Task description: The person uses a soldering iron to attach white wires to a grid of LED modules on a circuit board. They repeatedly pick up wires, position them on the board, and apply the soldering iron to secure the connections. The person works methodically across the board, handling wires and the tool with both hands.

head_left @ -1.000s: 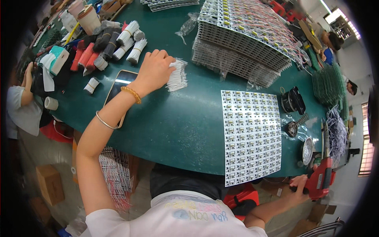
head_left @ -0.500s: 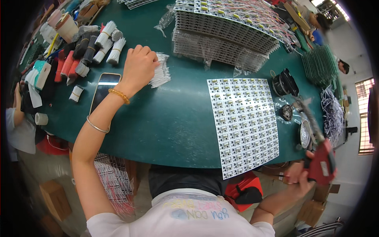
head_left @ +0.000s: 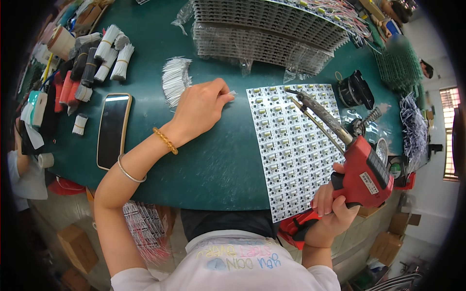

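Observation:
My right hand (head_left: 335, 203) is wrapped round the grip of a red soldering gun (head_left: 364, 177). Its dark tip reaches over the top rows of a white sheet of small circuit boards (head_left: 296, 150); whether it touches them I cannot tell. My left hand (head_left: 201, 109) is closed in a pinch just left of that sheet. A short white wire (head_left: 233, 93) pokes out from its fingertips. Beside this hand, a loose pile of white wires (head_left: 175, 80) lies on the green table (head_left: 204, 165).
Stacked board panels (head_left: 262, 43), partly wrapped in plastic, stand at the back. Wire bundles (head_left: 104, 58) and a phone (head_left: 114, 131) lie at the left. To the right are a black round holder (head_left: 354, 89) and a coiled metal stand (head_left: 371, 116). Another person's arm (head_left: 22, 150) shows far left.
My left hand has moved right from the wire pile toward the boards, a white wire in its fingers. My right hand has brought the soldering gun up and left over the sheet.

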Available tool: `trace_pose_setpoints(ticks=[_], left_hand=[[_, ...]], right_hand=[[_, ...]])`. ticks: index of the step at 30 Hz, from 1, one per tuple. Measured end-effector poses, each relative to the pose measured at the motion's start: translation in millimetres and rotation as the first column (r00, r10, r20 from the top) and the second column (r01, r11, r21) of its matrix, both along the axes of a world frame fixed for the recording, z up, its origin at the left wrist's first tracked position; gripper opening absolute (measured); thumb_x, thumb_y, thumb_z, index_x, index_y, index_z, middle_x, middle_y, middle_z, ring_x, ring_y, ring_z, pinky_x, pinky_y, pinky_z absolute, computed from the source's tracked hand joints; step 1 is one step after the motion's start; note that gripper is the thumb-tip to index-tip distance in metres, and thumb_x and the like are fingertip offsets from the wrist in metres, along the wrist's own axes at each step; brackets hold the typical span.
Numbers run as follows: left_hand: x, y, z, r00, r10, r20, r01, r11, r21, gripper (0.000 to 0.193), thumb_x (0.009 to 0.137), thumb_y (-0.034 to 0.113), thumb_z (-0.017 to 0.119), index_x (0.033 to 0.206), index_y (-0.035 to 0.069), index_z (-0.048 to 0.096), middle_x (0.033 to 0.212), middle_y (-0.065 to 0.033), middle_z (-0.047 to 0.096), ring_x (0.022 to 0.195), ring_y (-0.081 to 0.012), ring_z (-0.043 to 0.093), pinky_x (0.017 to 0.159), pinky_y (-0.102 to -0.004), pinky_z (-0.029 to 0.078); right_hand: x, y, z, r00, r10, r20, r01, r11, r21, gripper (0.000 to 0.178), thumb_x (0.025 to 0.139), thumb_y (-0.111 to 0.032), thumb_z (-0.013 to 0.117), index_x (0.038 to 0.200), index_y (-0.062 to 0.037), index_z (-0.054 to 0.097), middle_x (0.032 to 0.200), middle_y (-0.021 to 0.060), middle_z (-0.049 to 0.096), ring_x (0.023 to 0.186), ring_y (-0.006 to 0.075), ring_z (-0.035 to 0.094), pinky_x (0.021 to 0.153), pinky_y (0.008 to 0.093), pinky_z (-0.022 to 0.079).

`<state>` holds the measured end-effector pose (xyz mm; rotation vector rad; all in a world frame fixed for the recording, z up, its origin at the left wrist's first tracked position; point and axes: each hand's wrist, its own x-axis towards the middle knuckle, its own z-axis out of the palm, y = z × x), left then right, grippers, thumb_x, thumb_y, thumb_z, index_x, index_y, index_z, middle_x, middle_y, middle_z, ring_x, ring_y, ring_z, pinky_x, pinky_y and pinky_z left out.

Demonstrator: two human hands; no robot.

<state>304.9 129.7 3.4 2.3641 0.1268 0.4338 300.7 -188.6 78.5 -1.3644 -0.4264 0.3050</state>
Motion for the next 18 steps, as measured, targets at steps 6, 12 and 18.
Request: trace_pose_setpoints(ticks=[6,12,18], left_hand=[[23,-4,4,0.996,0.01,-0.084,-0.023,0.988,-0.156,0.016,0.086,0.013,0.066,0.086,-0.003,0.062,0.077,-0.0159,0.066,0.067,-0.0279,0.063,0.062,-0.0338,0.048],[33,-5,4,0.997,0.039,-0.062,-0.048,0.988,-0.148,0.015,0.086,0.011,0.065,0.087,-0.003,0.061,0.081,-0.0172,0.065,0.071,-0.0301,0.063,0.065,-0.0356,0.047],[27,-7,-6,0.996,0.072,-0.044,-0.077,0.989,-0.123,0.013,0.086,0.01,0.064,0.085,-0.003,0.06,0.079,-0.017,0.064,0.072,-0.0325,0.062,0.065,-0.0373,0.047]], right_hand=[[9,-1,-18,0.976,-0.122,0.183,0.148,0.98,-0.132,0.074,0.091,-0.034,0.064,0.134,0.0159,0.031,0.053,-0.0001,0.046,0.043,0.0101,0.044,0.044,0.0232,0.038],[15,14,-24,0.982,-0.139,0.126,0.164,0.963,-0.214,0.08,0.088,-0.038,0.067,0.133,0.018,0.032,0.053,0.0021,0.047,0.042,0.0093,0.042,0.043,0.0239,0.035],[36,20,-28,0.98,0.03,-0.195,-0.033,0.999,-0.011,0.066,0.093,-0.037,0.059,0.132,0.0112,0.038,0.049,-0.0021,0.041,0.039,0.0097,0.041,0.053,0.0301,0.045]])
